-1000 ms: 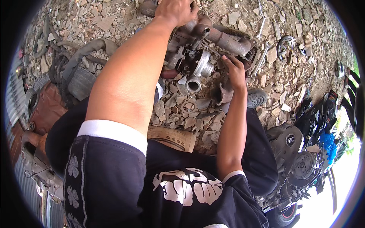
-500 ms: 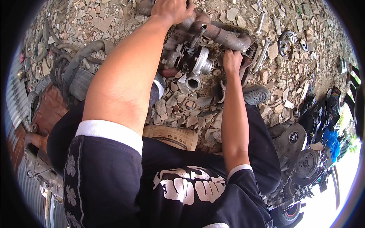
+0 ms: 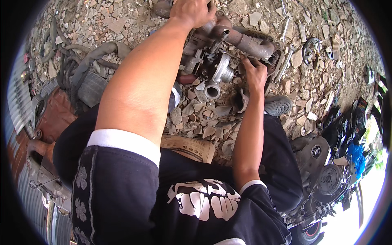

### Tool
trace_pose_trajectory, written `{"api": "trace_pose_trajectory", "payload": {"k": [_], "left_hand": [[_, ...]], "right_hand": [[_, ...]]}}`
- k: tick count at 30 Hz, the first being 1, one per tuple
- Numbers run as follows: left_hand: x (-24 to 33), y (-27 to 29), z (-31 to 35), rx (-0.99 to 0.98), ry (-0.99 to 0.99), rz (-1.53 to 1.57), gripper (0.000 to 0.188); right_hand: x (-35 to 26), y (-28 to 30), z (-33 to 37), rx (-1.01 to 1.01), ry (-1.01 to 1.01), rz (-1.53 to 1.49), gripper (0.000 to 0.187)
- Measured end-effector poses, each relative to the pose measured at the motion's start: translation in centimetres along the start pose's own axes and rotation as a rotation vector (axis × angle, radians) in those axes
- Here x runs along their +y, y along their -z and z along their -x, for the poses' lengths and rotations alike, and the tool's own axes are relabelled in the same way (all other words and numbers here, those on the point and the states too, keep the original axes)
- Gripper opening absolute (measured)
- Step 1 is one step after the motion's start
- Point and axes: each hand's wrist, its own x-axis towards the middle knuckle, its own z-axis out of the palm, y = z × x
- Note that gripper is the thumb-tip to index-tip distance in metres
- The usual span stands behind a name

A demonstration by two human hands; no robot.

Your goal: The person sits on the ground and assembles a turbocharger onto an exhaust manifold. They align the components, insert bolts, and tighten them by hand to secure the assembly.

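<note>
A turbocharger with a rusty exhaust manifold (image 3: 249,45) lies on the rubble at the top middle. My left hand (image 3: 194,13) is closed over the manifold's far left part, its fingertips partly hidden. On the right side, my right hand (image 3: 255,74) is closed around the end of a thin metal wrench (image 3: 229,53), which reaches left toward the turbocharger under the manifold pipe. The wrench's far end is hard to make out. Between my hands sits the silver compressor housing (image 3: 222,71), its round outlet (image 3: 212,91) facing me.
Combination wrenches (image 3: 286,61) and a black pulley wheel (image 3: 311,51) lie at right on broken stone. Dark hoses (image 3: 87,61) curl at left. Engine parts (image 3: 322,175) stand lower right, with a blue bag (image 3: 356,158). A brown paper sack (image 3: 190,148) lies near my lap.
My right hand has drawn slightly nearer to me and turned, baring the wrench more; its elbow has swung left. The whole view has shifted a little. My left hand stays on the manifold.
</note>
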Motion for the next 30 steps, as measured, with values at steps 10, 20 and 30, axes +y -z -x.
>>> {"api": "trace_pose_trajectory", "payload": {"k": [10, 20, 30], "left_hand": [[0.1, -1.1, 0.3, -0.117, 0.128, 0.046, 0.041], [0.5, 0.4, -0.5, -0.086, 0.0, -0.047, 0.041], [0.8, 0.8, -0.4, -0.133, 0.061, 0.023, 0.041]], "right_hand": [[0.5, -0.4, -1.0, -0.132, -0.069, -0.223, 0.036], [3.3, -3.3, -5.5, 0.027, 0.133, 0.044, 0.059], [-6.0, 0.8, 3.5, -0.068, 0.163, 0.442, 0.046]]}}
